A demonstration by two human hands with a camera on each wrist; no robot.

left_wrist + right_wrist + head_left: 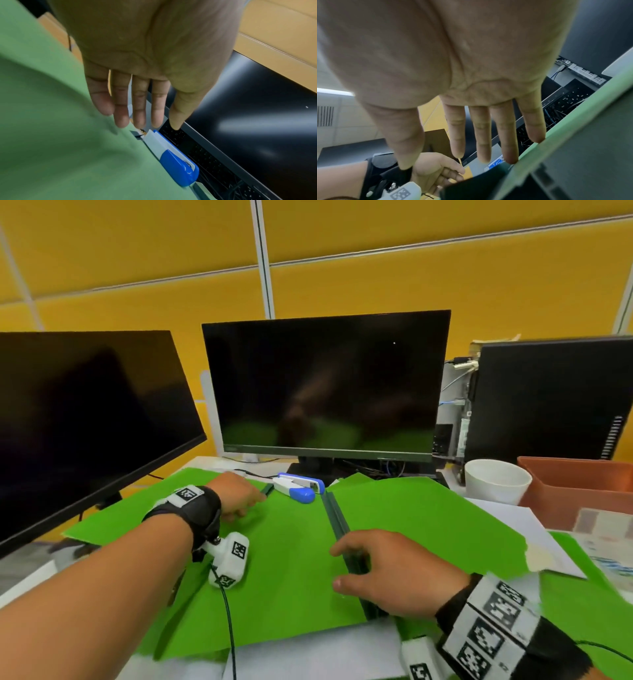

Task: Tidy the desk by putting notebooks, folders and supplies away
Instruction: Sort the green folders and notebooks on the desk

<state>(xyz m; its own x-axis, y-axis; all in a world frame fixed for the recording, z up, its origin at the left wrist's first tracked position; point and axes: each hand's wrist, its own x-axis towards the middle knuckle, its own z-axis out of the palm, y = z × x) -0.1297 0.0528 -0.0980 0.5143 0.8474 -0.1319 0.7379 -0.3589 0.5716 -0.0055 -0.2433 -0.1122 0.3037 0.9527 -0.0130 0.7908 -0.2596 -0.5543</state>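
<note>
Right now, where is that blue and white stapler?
In the head view the stapler lies at the far edge of the open green folder, just before the middle monitor, right of the left hand.

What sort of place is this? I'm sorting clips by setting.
Most likely an office cubicle desk: two dark monitors, a desktop computer tower and yellow partition panels behind. Green folders and a blue-and-white stapler lie on the desk.

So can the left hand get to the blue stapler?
Probably yes. The left hand rests on the green folder right beside the stapler, fingers straight, and nothing lies between them.
</note>
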